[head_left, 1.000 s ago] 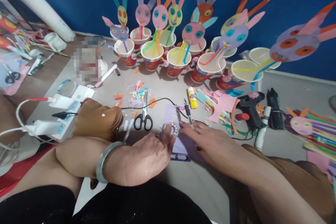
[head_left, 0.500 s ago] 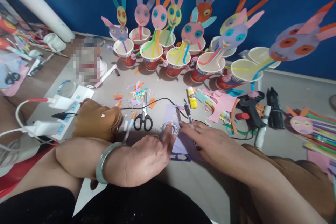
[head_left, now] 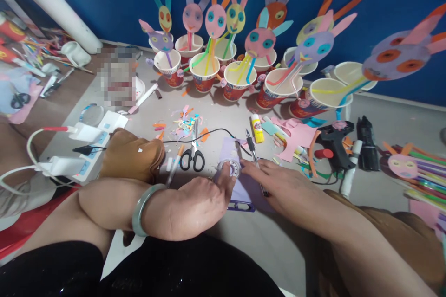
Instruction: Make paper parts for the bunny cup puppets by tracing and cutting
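My left hand (head_left: pixel 200 202), a pale green bangle on its wrist, presses its fingertips into the middle of a round, clear-grey disc (head_left: pixel 235 168) with marks round its rim. The disc lies on purple paper (head_left: pixel 240 191). A purple plastic frame (head_left: pixel 241 206) with slots shows at the paper's near edge. My right hand (head_left: pixel 284 181) lies flat beside the disc, fingers stretched out over the paper. A clear pen (head_left: pixel 251 143) passes beneath those fingers, its far end pointing away. Left of the disc are black-handled scissors (head_left: pixel 193 159).
Paper cups (head_left: pixel 205 74) with paper rabbit-like figures stand along the blue wall. A yellow glue stick (head_left: pixel 257 128), pink paper scraps (head_left: pixel 296 139), a black glue gun (head_left: pixel 337 148) and a torch (head_left: pixel 367 144) lie right. At left sits a power strip (head_left: pixel 92 160) with cables.
The whole view has shifted slightly, so things appear a little farther right. Both hands keep nearly the same pose on the disc and paper.
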The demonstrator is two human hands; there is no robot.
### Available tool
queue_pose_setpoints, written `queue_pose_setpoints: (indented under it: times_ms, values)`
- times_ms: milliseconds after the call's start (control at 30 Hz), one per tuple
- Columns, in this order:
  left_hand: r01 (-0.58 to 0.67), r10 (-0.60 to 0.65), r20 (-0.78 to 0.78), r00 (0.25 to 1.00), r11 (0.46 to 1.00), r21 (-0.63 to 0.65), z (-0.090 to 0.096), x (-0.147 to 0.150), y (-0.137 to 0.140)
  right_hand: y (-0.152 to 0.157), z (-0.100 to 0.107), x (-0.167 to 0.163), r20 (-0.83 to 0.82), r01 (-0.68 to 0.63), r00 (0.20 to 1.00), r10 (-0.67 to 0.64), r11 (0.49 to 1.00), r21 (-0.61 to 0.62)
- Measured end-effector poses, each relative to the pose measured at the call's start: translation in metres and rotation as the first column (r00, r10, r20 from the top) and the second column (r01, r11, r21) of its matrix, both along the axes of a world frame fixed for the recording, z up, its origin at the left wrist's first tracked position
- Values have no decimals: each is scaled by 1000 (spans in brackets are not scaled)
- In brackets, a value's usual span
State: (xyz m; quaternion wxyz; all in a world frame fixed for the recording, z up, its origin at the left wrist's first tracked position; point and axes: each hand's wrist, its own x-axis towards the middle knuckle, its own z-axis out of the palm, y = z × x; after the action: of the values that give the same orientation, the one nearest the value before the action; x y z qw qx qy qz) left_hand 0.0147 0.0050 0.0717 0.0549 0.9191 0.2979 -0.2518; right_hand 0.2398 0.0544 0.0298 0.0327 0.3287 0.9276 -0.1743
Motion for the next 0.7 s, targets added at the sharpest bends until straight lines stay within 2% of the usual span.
queue_pose_setpoints:
  times_ms: [100,167,233,300,433,500,567,633,700]
  values:
    - [27,-27,21,999,1000,1,3,-2,2,4,1,-2,25,1,1000,-1,1000,3]
    - [53,-56,49,997,997,59,3,-5,2,7,3,-4,23,19,1000,-19,1000,8]
    - [63,-73,93,993,992,114,1,-7,1,11,7,-8,-60,57,997,-56,998,17]
    - [54,-66,130,989,994,95,0,-9,1,13,10,-12,-231,112,967,-111,994,-10]
    - [-6,8,105,994,1000,-23,-1,-9,3,18,15,-25,-533,227,789,-306,951,-210]
    - [2,0,117,993,1000,-15,0,-9,5,23,18,-35,-599,242,682,-419,903,-355]
    - [21,-20,128,992,1000,-6,2,-11,6,30,22,-44,-595,251,622,-509,849,-464]
    - [32,-28,170,985,999,-20,2,-14,6,38,26,-52,-541,277,645,-540,824,-494]
    - [35,-31,210,977,999,-15,3,-17,7,47,30,-59,-490,291,694,-527,828,-479]
